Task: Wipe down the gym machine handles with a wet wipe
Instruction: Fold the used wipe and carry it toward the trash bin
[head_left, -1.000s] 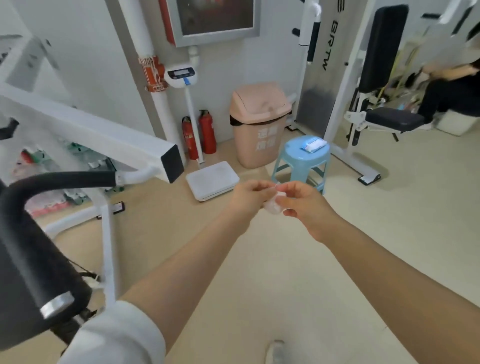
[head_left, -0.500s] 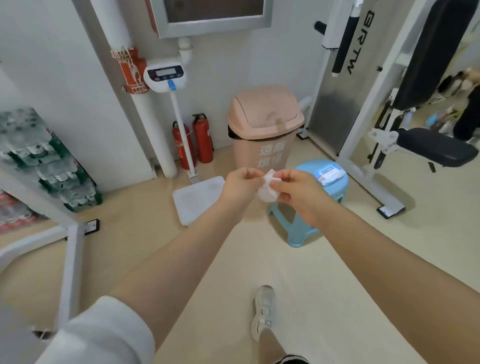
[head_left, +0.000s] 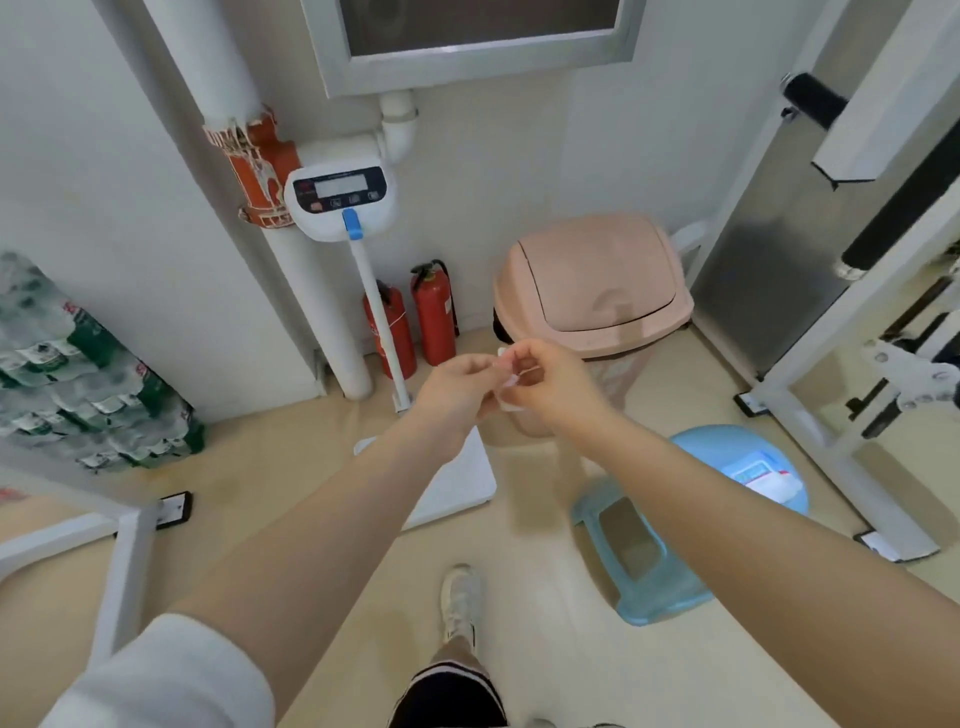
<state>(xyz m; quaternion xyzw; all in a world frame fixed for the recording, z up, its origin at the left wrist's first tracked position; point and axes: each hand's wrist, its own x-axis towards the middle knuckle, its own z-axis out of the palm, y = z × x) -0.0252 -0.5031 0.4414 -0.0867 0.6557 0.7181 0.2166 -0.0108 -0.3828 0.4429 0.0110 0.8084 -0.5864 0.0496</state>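
Both hands, left hand (head_left: 460, 387) and right hand (head_left: 545, 384), pinched the small wet wipe (head_left: 506, 387) at frame centre, before the pink bin (head_left: 592, 291); loose fingers could have dropped it onto the floor.

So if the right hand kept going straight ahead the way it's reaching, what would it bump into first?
Probably the pink bin: the right hand, pinching the wipe, reaches toward it. Depth is hard to judge.

Two hands (head_left: 457, 387) (head_left: 550, 384) share one wet wipe (head_left: 506, 387). At twelve o'clock stand two red fire extinguishers (head_left: 390, 332) (head_left: 434, 317), one pink bin (head_left: 592, 286) and one weighing scale (head_left: 340, 202). One blue stool (head_left: 654, 561) at three o'clock carries one pack of wipes (head_left: 763, 475).
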